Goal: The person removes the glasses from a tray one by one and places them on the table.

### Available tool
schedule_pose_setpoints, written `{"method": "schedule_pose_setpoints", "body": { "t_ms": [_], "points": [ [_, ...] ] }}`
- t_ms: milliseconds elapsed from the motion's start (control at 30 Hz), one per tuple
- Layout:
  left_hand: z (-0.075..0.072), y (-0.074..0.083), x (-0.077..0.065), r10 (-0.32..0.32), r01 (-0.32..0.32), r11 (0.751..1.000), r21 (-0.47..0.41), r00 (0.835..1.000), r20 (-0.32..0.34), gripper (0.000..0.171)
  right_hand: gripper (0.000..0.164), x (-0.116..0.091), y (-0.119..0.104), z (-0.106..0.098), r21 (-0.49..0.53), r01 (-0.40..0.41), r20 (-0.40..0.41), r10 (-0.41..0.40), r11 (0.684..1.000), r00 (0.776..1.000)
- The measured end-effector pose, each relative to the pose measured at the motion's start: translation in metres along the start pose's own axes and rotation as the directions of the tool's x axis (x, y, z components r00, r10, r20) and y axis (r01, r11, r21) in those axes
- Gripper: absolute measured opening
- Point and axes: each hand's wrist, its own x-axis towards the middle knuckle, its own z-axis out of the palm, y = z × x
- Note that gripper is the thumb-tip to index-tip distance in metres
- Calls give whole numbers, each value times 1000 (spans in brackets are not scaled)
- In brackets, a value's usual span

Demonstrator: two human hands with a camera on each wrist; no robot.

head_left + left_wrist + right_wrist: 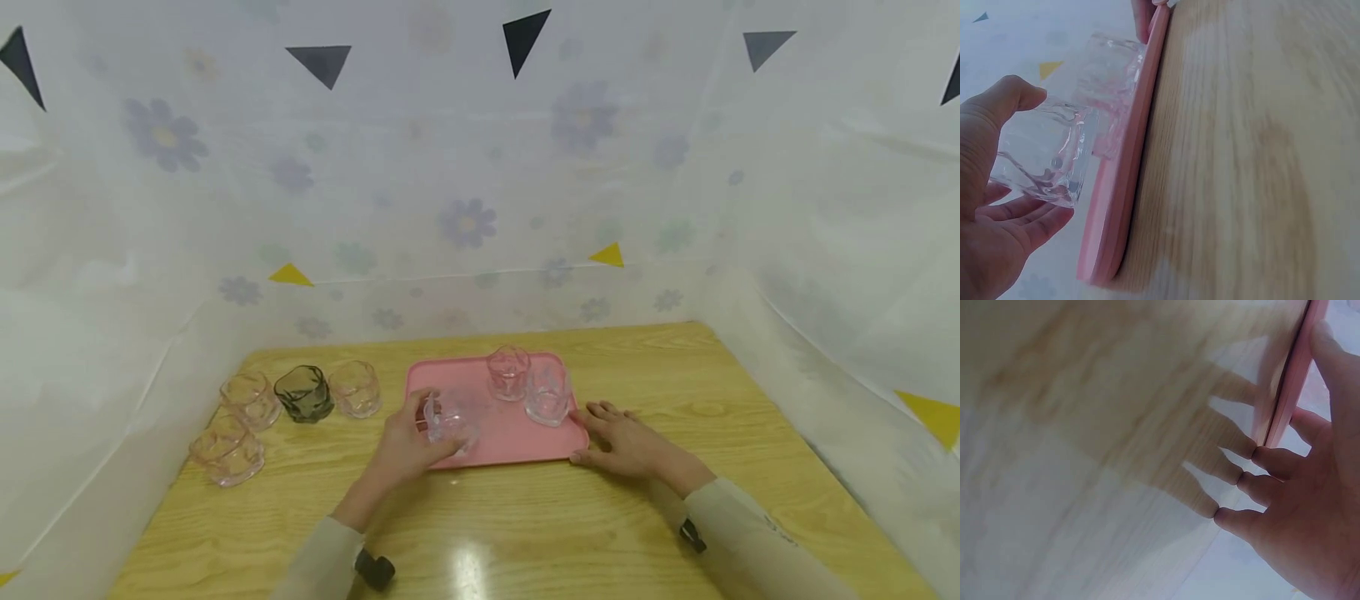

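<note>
My left hand grips a clear glass over the left part of a pink tray. In the left wrist view, thumb and fingers curve round that glass, which is tilted. My right hand rests at the tray's right edge with its fingers spread. Its fingertips touch the table in the right wrist view, and the thumb lies by the tray rim. On the tray's right part stand a pinkish glass and another clear glass.
Left of the tray on the wooden table stand a dark grey-green glass and several pinkish glasses, among them one near the tray and one at the left edge. White patterned sheeting encloses the table's back and sides.
</note>
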Motion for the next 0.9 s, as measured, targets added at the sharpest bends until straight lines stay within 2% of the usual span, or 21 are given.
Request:
{"method": "schedule_pose_setpoints", "body": {
  "t_ms": [333, 533, 900],
  "points": [
    [-40, -8, -18, -64, 65, 998, 24, 997, -48, 89, 85, 0, 0, -1, 2, 2, 0, -2, 1000, 1000],
    [-60, -17, -30, -73, 77, 996, 44, 993, -91, 92, 84, -1, -1, -2, 4, 3, 1, -3, 1000, 1000],
    [-87, -33, -51, -50, 70, 991, 114, 984, -169, 87, 85, -1, -1, -1, 2, -1, 4, 1, 1000, 1000]
  ]
}}
